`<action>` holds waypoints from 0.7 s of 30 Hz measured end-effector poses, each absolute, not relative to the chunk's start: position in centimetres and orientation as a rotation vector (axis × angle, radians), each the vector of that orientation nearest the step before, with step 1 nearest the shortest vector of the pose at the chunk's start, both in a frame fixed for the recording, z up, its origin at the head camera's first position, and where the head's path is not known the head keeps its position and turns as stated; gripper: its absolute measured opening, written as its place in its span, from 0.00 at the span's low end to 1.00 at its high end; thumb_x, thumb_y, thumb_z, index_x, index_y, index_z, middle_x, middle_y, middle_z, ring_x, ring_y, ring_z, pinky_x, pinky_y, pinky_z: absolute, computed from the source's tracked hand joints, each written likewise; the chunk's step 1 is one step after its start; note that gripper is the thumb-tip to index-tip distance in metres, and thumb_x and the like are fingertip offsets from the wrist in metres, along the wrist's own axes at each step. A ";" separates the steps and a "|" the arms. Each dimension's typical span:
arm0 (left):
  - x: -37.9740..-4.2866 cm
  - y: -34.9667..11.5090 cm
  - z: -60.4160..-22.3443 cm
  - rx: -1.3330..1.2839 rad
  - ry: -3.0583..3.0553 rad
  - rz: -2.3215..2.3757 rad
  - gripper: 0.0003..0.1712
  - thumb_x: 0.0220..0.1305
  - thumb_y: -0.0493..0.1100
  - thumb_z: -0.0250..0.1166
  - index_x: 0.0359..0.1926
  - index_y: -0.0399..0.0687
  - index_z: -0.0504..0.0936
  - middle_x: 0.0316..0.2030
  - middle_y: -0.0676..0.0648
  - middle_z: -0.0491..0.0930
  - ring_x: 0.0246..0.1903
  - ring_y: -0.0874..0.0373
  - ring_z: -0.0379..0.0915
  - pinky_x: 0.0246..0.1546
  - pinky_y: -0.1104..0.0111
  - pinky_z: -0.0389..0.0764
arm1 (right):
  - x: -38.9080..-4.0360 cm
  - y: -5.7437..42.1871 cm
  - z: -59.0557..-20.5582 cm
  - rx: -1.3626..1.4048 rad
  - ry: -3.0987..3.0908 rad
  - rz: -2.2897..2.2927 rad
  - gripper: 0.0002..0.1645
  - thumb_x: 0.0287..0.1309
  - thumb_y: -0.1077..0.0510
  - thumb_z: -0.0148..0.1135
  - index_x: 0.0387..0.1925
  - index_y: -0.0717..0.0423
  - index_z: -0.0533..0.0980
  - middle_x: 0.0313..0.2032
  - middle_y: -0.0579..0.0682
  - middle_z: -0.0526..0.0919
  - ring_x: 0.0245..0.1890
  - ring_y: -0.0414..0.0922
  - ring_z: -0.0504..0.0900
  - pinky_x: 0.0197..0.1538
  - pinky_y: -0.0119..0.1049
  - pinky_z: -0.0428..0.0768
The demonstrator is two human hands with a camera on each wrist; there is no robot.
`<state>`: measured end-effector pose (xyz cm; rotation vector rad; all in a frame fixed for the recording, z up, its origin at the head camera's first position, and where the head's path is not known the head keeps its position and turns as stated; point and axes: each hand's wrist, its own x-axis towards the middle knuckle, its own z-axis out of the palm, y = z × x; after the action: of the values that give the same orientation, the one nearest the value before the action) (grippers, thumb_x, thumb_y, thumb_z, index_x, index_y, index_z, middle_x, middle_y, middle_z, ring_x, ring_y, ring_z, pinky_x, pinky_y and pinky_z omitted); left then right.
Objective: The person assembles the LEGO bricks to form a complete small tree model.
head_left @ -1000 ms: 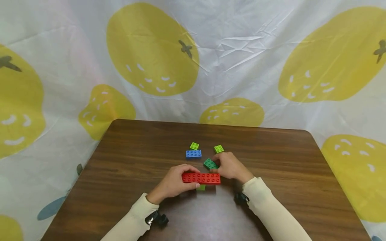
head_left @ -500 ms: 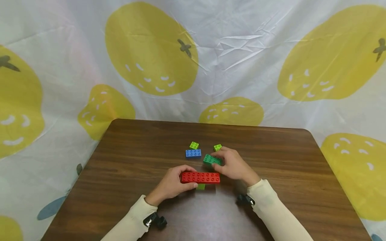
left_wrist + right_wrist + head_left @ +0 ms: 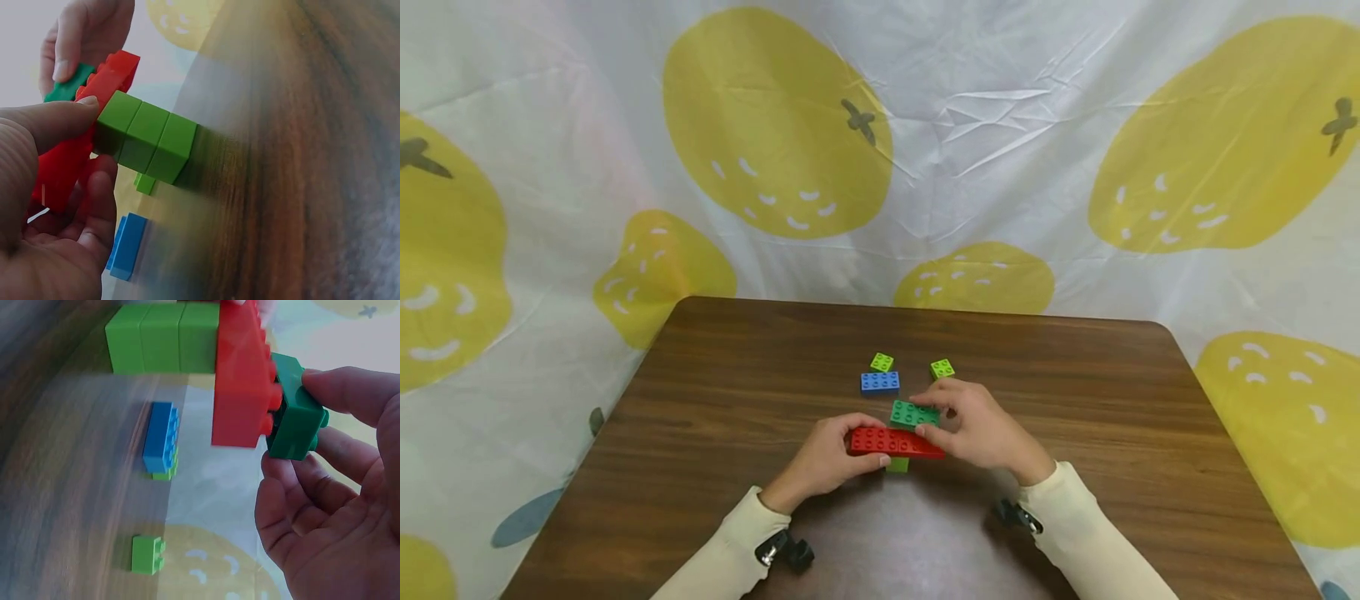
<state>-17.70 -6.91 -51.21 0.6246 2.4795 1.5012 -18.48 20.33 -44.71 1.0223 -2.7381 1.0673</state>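
Two red building bricks point(image 3: 876, 441) lie end to end on top of a column of light green bricks point(image 3: 149, 133), which stands on the table. My left hand point(image 3: 829, 457) grips the red pair at its left end, thumb on the near side and fingers behind. A dark green brick point(image 3: 914, 414) is pinched between the thumb and fingers of my right hand point(image 3: 981, 422). In the right wrist view that dark green brick point(image 3: 295, 409) is tilted right at the studs of the red bricks point(image 3: 240, 381).
Behind the hands on the brown table point(image 3: 737, 358) lie a blue brick point(image 3: 880, 382) and two small lime bricks, one at the left point(image 3: 882, 362) and another lime brick point(image 3: 942, 368) to the right. A fruit-patterned cloth point(image 3: 985, 167) hangs behind the table.
My right hand has lifted the dark green brick off the table and brought it toward me, over the right part of the red bricks. The left hand keeps its hold.
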 end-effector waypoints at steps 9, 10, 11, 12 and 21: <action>-17.6 -6.8 -51.4 0.628 2.460 1.509 0.25 0.60 0.52 0.80 0.55 0.48 0.86 0.40 0.51 0.87 0.33 0.60 0.78 0.32 0.70 0.80 | -17.2 19.9 -45.0 1.077 -2.721 1.026 0.22 0.62 0.55 0.76 0.57 0.52 0.86 0.44 0.40 0.84 0.32 0.40 0.79 0.32 0.29 0.79; -17.6 -6.8 -51.4 0.630 2.461 1.508 0.25 0.60 0.52 0.80 0.55 0.49 0.86 0.40 0.51 0.87 0.34 0.61 0.78 0.32 0.70 0.80 | -17.1 19.9 -45.1 1.084 -2.715 1.009 0.22 0.61 0.55 0.77 0.57 0.52 0.86 0.44 0.41 0.84 0.32 0.39 0.79 0.32 0.29 0.79; -17.7 -6.8 -51.4 0.631 2.460 1.508 0.25 0.60 0.52 0.80 0.55 0.49 0.86 0.40 0.51 0.87 0.34 0.61 0.78 0.33 0.70 0.80 | -17.1 19.8 -45.1 1.092 -2.708 0.998 0.21 0.61 0.55 0.77 0.56 0.52 0.86 0.44 0.41 0.84 0.32 0.39 0.80 0.32 0.29 0.79; -17.7 -6.8 -51.5 0.633 2.459 1.510 0.25 0.60 0.52 0.80 0.55 0.49 0.86 0.40 0.50 0.88 0.34 0.61 0.79 0.33 0.70 0.80 | -17.0 19.8 -45.2 1.103 -2.702 0.989 0.21 0.61 0.55 0.77 0.56 0.52 0.86 0.44 0.42 0.84 0.33 0.40 0.80 0.33 0.29 0.80; -17.7 -7.1 -51.6 0.608 2.417 1.553 0.24 0.60 0.50 0.81 0.55 0.49 0.86 0.42 0.47 0.88 0.35 0.59 0.80 0.33 0.70 0.82 | -17.2 19.6 -45.2 1.129 -2.711 0.964 0.20 0.59 0.55 0.77 0.54 0.50 0.87 0.42 0.40 0.83 0.33 0.39 0.78 0.33 0.28 0.77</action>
<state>-17.69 -7.12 -51.62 0.6078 2.4168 1.5533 -17.23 19.56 -45.18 1.1292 -2.7108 0.9642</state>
